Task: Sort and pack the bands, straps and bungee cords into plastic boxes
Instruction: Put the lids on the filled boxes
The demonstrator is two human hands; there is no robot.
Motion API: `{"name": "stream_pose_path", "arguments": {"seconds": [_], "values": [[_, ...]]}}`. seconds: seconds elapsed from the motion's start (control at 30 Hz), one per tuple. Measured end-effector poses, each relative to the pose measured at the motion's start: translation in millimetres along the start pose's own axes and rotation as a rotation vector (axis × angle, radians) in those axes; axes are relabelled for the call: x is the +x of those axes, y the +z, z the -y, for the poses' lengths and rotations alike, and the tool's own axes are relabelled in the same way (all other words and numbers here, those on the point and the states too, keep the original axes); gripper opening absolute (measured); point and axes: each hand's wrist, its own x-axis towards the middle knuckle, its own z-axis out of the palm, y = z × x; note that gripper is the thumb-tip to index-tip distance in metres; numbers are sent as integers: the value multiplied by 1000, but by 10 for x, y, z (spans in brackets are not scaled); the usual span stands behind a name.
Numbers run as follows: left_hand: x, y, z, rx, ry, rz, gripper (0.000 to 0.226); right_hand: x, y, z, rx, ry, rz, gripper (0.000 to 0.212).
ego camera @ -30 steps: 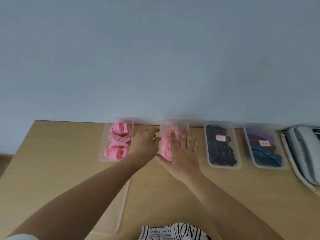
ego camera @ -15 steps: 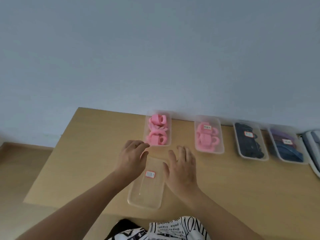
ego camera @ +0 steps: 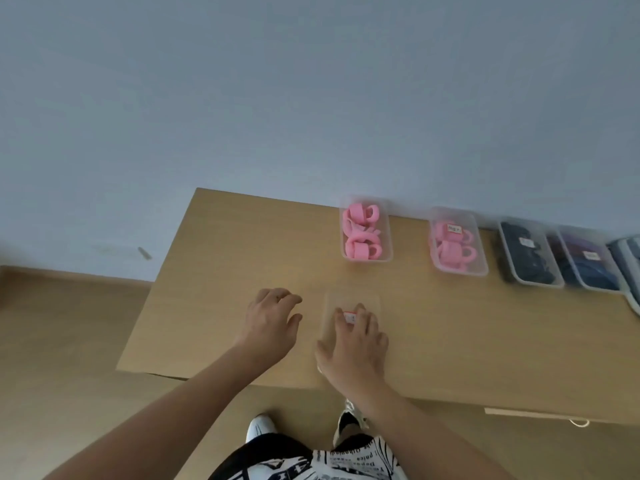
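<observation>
A clear plastic lid [ego camera: 349, 301] with a small red-edged label lies flat on the table near the front edge. My right hand [ego camera: 356, 344] rests flat on it with straight fingers. My left hand [ego camera: 273, 320] hovers just left of the lid, fingers loosely curled, holding nothing. Behind them an uncovered clear box of pink bands [ego camera: 365, 230] stands near the wall. To its right stands a lidded, labelled box of pink bands [ego camera: 457, 245].
Further right along the wall stand a lidded box of black straps [ego camera: 528, 256] and one with purple and blue bands [ego camera: 588, 259]. A grey telephone [ego camera: 632, 254] sits at the right edge. The wooden table [ego camera: 225, 289] ends left of my left hand; floor lies beyond.
My hands drew back from the lidded pink box toward the front edge. The right hand has moved onto the loose lid, and the view has swung left and down.
</observation>
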Motion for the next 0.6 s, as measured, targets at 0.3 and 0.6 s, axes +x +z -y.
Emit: {"name": "stream_pose_path", "arguments": {"seconds": [0.3,0.6], "values": [[323,39,-31,-50,-87,50,27,-63,-363,-40,36,-72,-200,76],[1090,-75,-398,-139,-217,79,28,956,-921,-263,-9,-94,-198,72]]}}
